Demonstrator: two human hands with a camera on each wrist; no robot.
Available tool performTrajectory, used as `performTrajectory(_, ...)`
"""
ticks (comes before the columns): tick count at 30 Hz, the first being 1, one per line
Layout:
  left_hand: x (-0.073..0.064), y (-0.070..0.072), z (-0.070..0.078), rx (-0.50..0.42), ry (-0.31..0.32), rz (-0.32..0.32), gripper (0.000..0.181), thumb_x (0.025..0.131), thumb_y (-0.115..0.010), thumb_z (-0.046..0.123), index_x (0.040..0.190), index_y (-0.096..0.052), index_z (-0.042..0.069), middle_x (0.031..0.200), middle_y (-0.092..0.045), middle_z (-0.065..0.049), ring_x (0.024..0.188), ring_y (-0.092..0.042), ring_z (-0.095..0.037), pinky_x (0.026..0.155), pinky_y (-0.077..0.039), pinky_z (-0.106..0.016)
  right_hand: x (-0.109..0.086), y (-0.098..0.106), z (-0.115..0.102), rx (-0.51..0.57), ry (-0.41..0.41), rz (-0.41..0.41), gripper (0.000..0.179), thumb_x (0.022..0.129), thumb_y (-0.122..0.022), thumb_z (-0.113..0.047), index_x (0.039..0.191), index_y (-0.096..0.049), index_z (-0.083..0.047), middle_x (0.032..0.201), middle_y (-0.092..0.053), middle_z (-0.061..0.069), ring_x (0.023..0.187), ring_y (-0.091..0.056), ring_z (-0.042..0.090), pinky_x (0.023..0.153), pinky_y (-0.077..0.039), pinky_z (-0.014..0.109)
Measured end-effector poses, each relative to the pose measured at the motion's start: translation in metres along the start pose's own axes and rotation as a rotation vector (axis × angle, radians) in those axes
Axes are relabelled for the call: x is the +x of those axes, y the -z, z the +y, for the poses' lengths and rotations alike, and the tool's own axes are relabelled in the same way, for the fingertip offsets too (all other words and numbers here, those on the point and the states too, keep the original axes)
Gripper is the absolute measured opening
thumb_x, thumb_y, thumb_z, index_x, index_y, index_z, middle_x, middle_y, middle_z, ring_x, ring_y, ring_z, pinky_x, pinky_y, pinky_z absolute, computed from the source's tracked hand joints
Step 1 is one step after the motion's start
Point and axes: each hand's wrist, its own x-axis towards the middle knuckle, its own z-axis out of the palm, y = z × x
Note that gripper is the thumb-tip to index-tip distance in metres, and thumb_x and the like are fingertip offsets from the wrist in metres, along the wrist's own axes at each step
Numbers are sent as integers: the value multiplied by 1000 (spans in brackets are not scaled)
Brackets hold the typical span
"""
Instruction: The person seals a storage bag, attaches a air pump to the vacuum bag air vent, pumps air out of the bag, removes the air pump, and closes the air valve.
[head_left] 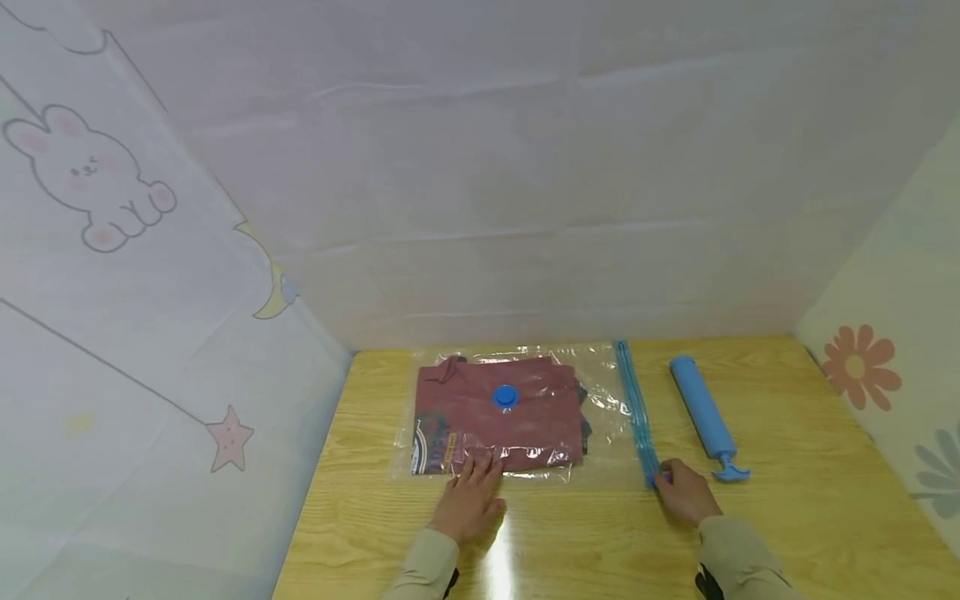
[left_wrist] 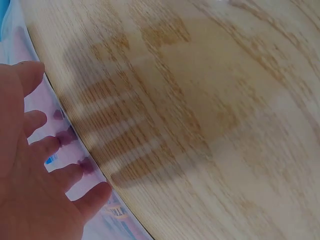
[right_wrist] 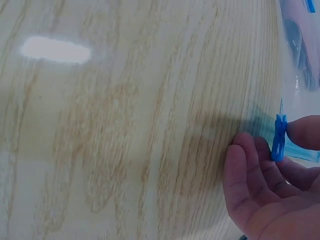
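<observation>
A clear plastic vacuum storage bag [head_left: 607, 425] lies flat with a folded dark red garment [head_left: 525, 425] inside. A round blue valve [head_left: 506, 397] sits on its upper face, over the garment. Along the bag's right end runs a blue zip seal [head_left: 636, 408]. My left hand [head_left: 468, 500] rests on the bag's near edge, fingers spread and fairly straight. At the near end of the seal, my right hand [head_left: 686, 492] pinches a small blue zip slider [right_wrist: 279, 139] between thumb and fingers.
A blue hand pump [head_left: 705, 408] with a T-shaped handle lies on the wooden table [head_left: 585, 542], right of the bag. Pale printed sheets [head_left: 480, 167] stand as walls behind the table and at both sides.
</observation>
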Motion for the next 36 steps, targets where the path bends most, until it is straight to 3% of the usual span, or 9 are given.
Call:
performTrajectory(7, -2, -1, 3, 21, 20, -8, 59, 94, -53, 38, 147, -41, 15, 157, -33, -8, 141, -34, -40, 101, -43, -58, 2, -3, 4, 14, -4, 8, 43, 96, -46, -15, 122, -46, 20, 110, -59, 35, 100, -59, 47, 83, -51, 53)
performTrajectory(11, -1, -4, 11, 38, 51, -5, 58, 94, -54, 38, 146, -43, 14, 156, -34, -8, 141, -35, -39, 104, -42, -57, 8, 0, 13, 100, -24, -33, 42, 96, -47, -13, 123, -45, 20, 99, -64, 26, 83, -66, 31, 75, -53, 44)
performTrajectory(15, 1, -4, 19, 45, 93, 3, 58, 93, -55, 38, 145, -44, 13, 156, -35, -8, 140, -36, -39, 105, -41, -58, 14, 3, 19, 270, -69, -86, 43, 96, -49, -10, 125, -42, 21, 93, -65, 20, 71, -64, 16, 65, -54, 34)
performTrajectory(23, 8, -9, 33, 47, 202, 25, 57, 94, -57, 37, 143, -45, 10, 154, -37, -10, 140, -35, -42, 104, -38, -63, 24, 8, 31, 575, -148, -198, 52, 93, -60, -9, 129, -38, 21, 97, -67, 18, 78, -67, 18, 71, -59, 34)
performTrajectory(29, 12, -12, 47, 32, 277, 64, 55, 93, -57, 33, 141, -46, 8, 152, -40, -13, 137, -38, -44, 104, -38, -63, 26, 15, 38, 761, -160, -371, 66, 91, -65, -13, 133, -30, 24, 91, -67, 6, 78, -67, 12, 73, -59, 29)
performTrajectory(33, 15, -20, 55, 31, 284, 204, 49, 89, -61, 23, 134, -53, 6, 145, -47, -16, 131, -45, -43, 100, -41, -63, 23, 15, 35, 818, -107, -453, 34, 91, -65, -15, 111, -56, 10, 84, -65, -1, 75, -64, 9, 70, -57, 26)
performTrajectory(36, 21, -27, 69, -6, 288, 355, 39, 84, -64, 18, 121, -60, 7, 133, -55, -14, 119, -52, -37, 92, -45, -59, 21, 14, 32, 843, -67, -484, 10, 91, -65, -16, 91, -60, -7, 80, -63, -5, 73, -62, 7, 69, -56, 25)
